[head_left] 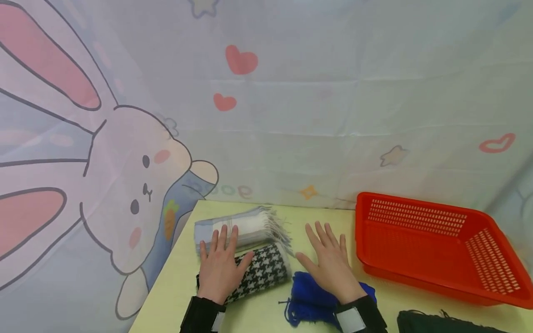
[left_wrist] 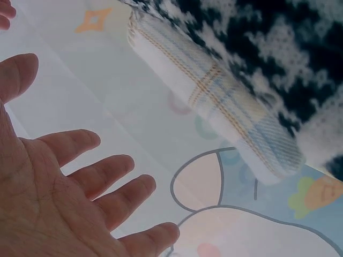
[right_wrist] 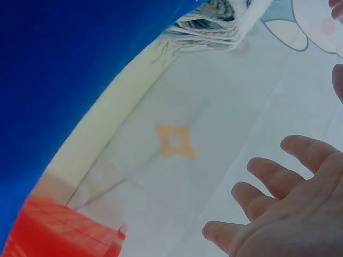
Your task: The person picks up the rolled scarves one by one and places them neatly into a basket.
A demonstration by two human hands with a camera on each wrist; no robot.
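Note:
My left hand (head_left: 221,272), palm down with fingers spread, is held over a folded black-and-white houndstooth scarf (head_left: 266,270). Behind that lies a folded pale plaid scarf (head_left: 241,226) with a white fringe; my left fingertips overlap it in the head view. My right hand (head_left: 331,263), also spread, hovers above a folded blue scarf (head_left: 308,296) with tasselled ends. In the left wrist view, a gap shows between the palm (left_wrist: 37,193) and the houndstooth scarf (left_wrist: 289,48). The right wrist view likewise has the palm (right_wrist: 300,219) apart from the blue scarf (right_wrist: 80,80). Neither hand holds anything.
A red plastic basket (head_left: 416,273) with perforated sides stands on the right of the pale yellow table (head_left: 175,282). A dark green fringed cloth (head_left: 441,323) lies at the front right. Behind the table hangs a printed backdrop (head_left: 300,115) with a rabbit and hearts.

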